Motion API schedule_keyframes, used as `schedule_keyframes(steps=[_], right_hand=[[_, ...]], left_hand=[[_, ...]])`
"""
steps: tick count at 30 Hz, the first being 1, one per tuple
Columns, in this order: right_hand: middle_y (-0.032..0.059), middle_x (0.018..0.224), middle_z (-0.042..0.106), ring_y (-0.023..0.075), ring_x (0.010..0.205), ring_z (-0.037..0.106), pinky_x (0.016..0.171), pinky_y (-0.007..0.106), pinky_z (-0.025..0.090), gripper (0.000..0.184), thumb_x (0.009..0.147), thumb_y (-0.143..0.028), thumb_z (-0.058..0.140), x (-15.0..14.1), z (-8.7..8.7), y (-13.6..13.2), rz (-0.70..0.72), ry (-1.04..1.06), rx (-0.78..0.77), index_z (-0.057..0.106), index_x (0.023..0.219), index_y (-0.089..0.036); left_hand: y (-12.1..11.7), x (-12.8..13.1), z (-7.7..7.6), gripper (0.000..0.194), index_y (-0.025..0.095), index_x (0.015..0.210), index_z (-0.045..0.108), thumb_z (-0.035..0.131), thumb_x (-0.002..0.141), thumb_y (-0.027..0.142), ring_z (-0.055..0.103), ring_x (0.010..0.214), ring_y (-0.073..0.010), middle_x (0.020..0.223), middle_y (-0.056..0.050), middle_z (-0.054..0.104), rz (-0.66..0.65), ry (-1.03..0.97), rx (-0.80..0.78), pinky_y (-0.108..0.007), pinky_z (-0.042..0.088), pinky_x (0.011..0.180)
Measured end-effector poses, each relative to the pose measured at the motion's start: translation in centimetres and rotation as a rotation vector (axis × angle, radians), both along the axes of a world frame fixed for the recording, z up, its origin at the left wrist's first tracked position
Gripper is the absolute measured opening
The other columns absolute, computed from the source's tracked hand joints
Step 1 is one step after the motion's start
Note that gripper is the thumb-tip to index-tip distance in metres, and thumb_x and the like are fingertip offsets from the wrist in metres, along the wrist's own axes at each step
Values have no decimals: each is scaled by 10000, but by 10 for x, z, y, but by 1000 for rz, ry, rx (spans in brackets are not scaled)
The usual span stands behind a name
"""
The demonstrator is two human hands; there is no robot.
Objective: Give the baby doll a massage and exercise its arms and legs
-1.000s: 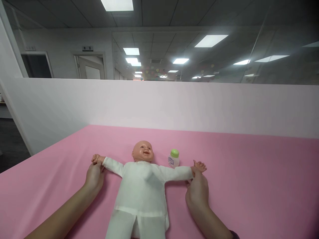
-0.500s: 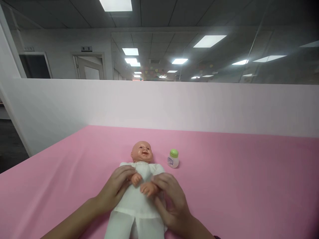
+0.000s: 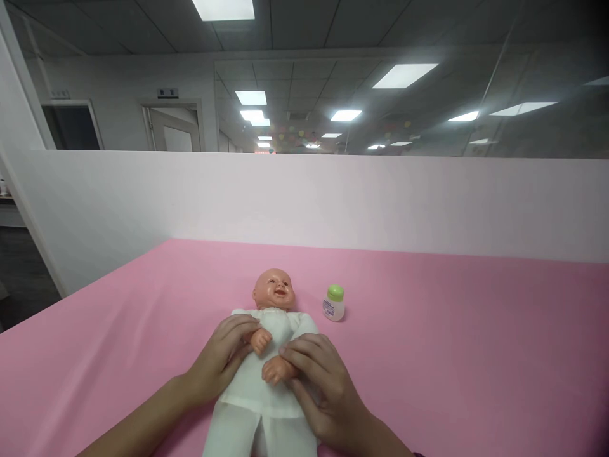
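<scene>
A baby doll (image 3: pixel 266 387) in white clothes lies on its back, its bald head away from me. My left hand (image 3: pixel 226 355) is closed around the doll's arm on the left, and that arm's small fist shows beyond my fingertips. On the other side, my right hand (image 3: pixel 323 384) grips the doll's other arm near the wrist, fingers above and thumb below. The doll's hand (image 3: pixel 275 370) pokes out from that grip over its belly. Beside the doll's head, to the right, stands a small clear bottle (image 3: pixel 333 304) with a green cap, touched by neither hand.
A pink cloth (image 3: pixel 451 349) covers the table, with creases at the left. Behind it rises a low white partition (image 3: pixel 333 200). Beyond are a door (image 3: pixel 175 130), glass panes and ceiling lights.
My right hand has shifted slightly inward, bringing the doll's hand lower and further left across its belly. My left hand stays on the other arm. The view has moved slightly.
</scene>
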State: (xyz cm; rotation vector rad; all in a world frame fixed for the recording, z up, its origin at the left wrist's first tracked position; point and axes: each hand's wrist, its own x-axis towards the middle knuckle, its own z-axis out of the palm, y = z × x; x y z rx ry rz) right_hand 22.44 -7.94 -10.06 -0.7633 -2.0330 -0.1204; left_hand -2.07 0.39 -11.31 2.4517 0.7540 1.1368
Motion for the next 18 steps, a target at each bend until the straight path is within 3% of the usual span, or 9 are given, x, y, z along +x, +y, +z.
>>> schedule_keyframes(steps=[6, 9, 14, 16, 18], right_hand=[[92, 1127, 654, 241, 1069, 620, 904, 443, 534, 443, 861, -126, 600, 12, -10, 9, -184, 355, 74, 558, 1287, -239], [106, 1187, 657, 256, 1114, 627, 950, 467, 520, 376, 886, -249, 627, 17, -6, 13, -249, 697, -93, 579, 1257, -218], [104, 1295, 626, 274, 1214, 572, 1008, 445, 480, 527, 786, -448, 717, 24, 13, 18, -357, 1195, -289, 607, 1230, -186], [76, 1304, 623, 261, 1224, 560, 992, 398, 485, 522, 744, -461, 729, 32, 16, 23, -387, 1344, -349, 638, 1183, -193], [46, 1263, 640, 241, 1152, 591, 873, 339, 525, 481, 709, -442, 726, 43, 11, 30, -442, 1484, -425, 661, 1122, -206]], left_hand=[[1, 2, -4, 331, 293, 1263, 549, 559, 932, 289, 574, 1183, -224, 1255, -67, 624, 204, -356, -133, -366, 469, 1019], [8, 0, 0, 281, 310, 1217, 520, 548, 941, 358, 528, 1239, -199, 1311, -41, 568, 322, -645, -273, -339, 454, 1032], [36, -17, 2, 267, 284, 1130, 526, 622, 893, 359, 538, 1204, -184, 1270, -29, 563, 570, -966, -575, -324, 470, 971], [46, -25, 0, 197, 242, 1057, 565, 621, 883, 316, 588, 1104, -177, 1139, -33, 609, 569, -1011, -690, -310, 490, 913], [54, -30, -5, 84, 196, 935, 594, 596, 864, 241, 628, 965, -172, 959, -33, 628, 529, -1052, -742, -298, 512, 833]])
